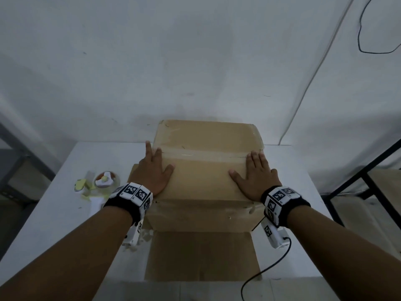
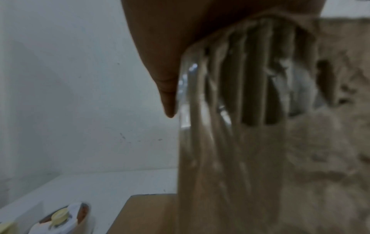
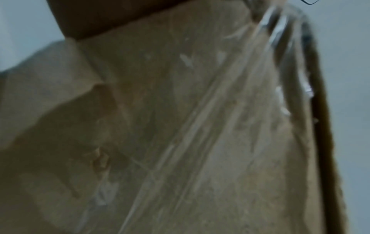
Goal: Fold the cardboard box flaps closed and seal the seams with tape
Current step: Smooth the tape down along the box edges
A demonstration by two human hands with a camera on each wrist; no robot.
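Observation:
A brown cardboard box (image 1: 206, 170) stands on the white table (image 1: 65, 213), its top flaps folded shut. A strip of clear tape (image 1: 204, 156) runs along the middle seam. My left hand (image 1: 155, 168) lies flat on the box's left top edge, fingers straight. My right hand (image 1: 256, 174) lies flat on the right side of the top, fingers reaching the tape. A tape dispenser (image 1: 104, 181) with a roll sits on the table left of the box. Both wrist views are blurred, showing box side (image 2: 280, 158) and wrinkled tape (image 3: 200, 134) up close.
A loose bottom flap (image 1: 201, 255) lies flat on the table toward me. Another flap (image 2: 144, 213) sticks out at the box's left. A black cable (image 1: 267, 272) trails off the near right table edge. Metal frames stand at far right and left.

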